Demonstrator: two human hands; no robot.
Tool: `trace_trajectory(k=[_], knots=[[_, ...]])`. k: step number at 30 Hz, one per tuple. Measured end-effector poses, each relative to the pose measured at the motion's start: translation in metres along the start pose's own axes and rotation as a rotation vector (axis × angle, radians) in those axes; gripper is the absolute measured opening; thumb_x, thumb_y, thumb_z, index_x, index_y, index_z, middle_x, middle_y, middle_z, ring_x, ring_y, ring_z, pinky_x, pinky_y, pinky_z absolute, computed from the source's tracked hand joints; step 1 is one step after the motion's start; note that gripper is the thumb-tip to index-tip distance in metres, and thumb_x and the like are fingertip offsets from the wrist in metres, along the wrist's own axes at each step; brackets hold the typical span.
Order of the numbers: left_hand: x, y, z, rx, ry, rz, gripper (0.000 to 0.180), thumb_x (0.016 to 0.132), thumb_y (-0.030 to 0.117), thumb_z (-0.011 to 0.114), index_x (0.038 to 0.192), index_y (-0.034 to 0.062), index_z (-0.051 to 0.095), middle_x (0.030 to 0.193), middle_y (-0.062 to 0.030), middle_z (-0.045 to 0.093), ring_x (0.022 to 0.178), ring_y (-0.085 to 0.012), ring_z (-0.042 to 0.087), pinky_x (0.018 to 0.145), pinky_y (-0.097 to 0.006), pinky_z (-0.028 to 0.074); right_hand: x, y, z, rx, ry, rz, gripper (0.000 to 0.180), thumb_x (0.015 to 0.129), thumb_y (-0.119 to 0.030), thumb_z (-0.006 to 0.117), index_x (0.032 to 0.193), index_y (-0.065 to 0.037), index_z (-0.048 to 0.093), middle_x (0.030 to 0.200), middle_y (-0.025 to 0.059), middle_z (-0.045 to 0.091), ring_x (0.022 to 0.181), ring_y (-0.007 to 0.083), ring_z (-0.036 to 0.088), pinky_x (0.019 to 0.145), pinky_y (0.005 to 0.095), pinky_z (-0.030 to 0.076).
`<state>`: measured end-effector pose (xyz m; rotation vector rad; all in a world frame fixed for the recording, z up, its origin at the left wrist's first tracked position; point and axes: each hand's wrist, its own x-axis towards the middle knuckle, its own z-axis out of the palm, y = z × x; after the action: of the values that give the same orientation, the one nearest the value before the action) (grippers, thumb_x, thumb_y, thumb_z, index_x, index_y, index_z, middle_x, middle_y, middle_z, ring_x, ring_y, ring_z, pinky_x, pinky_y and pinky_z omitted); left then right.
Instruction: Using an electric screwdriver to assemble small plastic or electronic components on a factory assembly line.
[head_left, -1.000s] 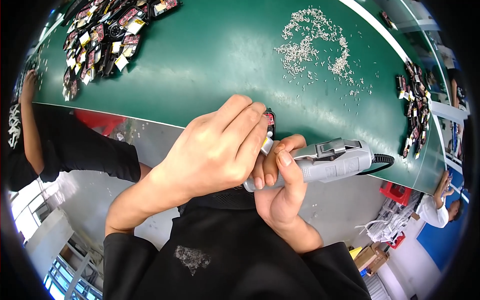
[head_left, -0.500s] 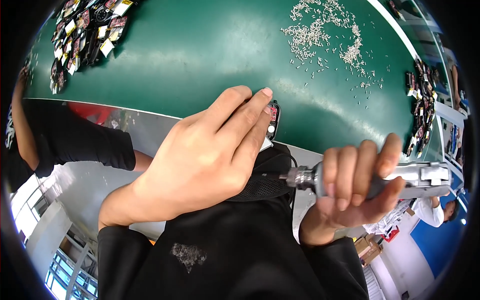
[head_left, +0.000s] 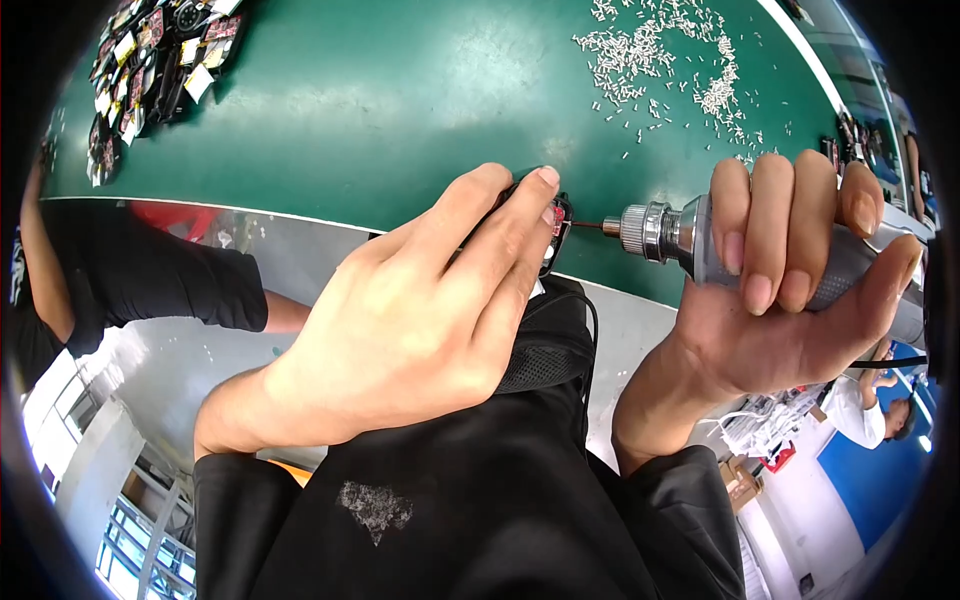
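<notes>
Now, left hand [head_left: 420, 320]: my fingers clamp the small dark part [head_left: 556, 225].
Right hand [head_left: 790, 290]: I'm fisted round the electric screwdriver [head_left: 690, 235].
Axis: its bit lies level, pointing left into the part.

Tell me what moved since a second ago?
The right hand swung the grey electric screwdriver out to the right and turned it sideways; its bit tip now points at the small black part. Before, hand and tool sat tucked close under the left hand. The left hand kept its grip on the part at the green table edge. The pile of small screws stayed put.
</notes>
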<state>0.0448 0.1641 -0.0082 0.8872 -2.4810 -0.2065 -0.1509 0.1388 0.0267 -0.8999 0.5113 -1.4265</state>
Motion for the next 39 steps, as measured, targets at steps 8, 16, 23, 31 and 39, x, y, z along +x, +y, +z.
trace_trajectory(k=[8,16,23,31,39], knots=[[-0.002,-0.003,0.001,-0.035,0.008,0.004,0.033,0.062,-0.005,0.062,0.095,-0.0136,0.059,0.108,-0.0209,0.06,0.086,-0.0316,0.059,0.06,-0.032,0.053,0.007,0.003,-0.002,-0.062,-0.056,0.008,0.028,0.094,-0.034,0.044,0.089,-0.008,0.053,0.053,-0.0028,0.037,0.046,0.0083,0.037,0.055,0.025,0.033],[-0.006,-0.002,0.01,-0.084,0.085,0.006,0.032,0.065,-0.006,0.065,0.096,-0.0122,0.059,0.107,-0.0202,0.06,0.086,-0.0314,0.059,0.059,-0.032,0.053,0.02,0.005,0.001,-0.177,-0.252,0.075,0.032,0.098,-0.036,0.033,0.089,-0.009,0.05,0.055,-0.0031,0.037,0.046,0.0083,0.035,0.055,0.0255,0.035],[-0.006,-0.003,0.011,-0.056,0.089,0.007,0.034,0.064,-0.005,0.065,0.098,-0.0111,0.059,0.107,-0.0183,0.06,0.089,-0.0311,0.059,0.061,-0.033,0.053,0.02,0.01,-0.001,-0.181,-0.343,0.038,0.032,0.098,-0.035,0.033,0.091,-0.009,0.049,0.054,-0.0035,0.037,0.044,0.0071,0.033,0.052,0.0239,0.035],[-0.001,-0.011,-0.003,-0.04,0.024,-0.004,0.039,0.063,-0.003,0.063,0.101,-0.0095,0.059,0.107,-0.0163,0.058,0.094,-0.0307,0.057,0.07,-0.035,0.053,0.024,0.024,0.014,-0.209,-0.277,-0.068,0.025,0.098,-0.027,0.037,0.087,-0.006,0.046,0.051,-0.0039,0.035,0.04,0.0061,0.028,0.045,0.0223,0.032],[-0.004,-0.004,-0.014,-0.035,-0.036,0.021,0.041,0.067,0.003,0.06,0.107,-0.0065,0.058,0.115,-0.0152,0.056,0.102,-0.0283,0.054,0.078,-0.033,0.052,0.011,0.018,0.021,-0.121,-0.107,-0.035,0.013,0.087,-0.009,0.057,0.09,-0.003,0.046,0.052,-0.0014,0.038,0.039,0.0073,0.035,0.04,0.0226,0.033]])
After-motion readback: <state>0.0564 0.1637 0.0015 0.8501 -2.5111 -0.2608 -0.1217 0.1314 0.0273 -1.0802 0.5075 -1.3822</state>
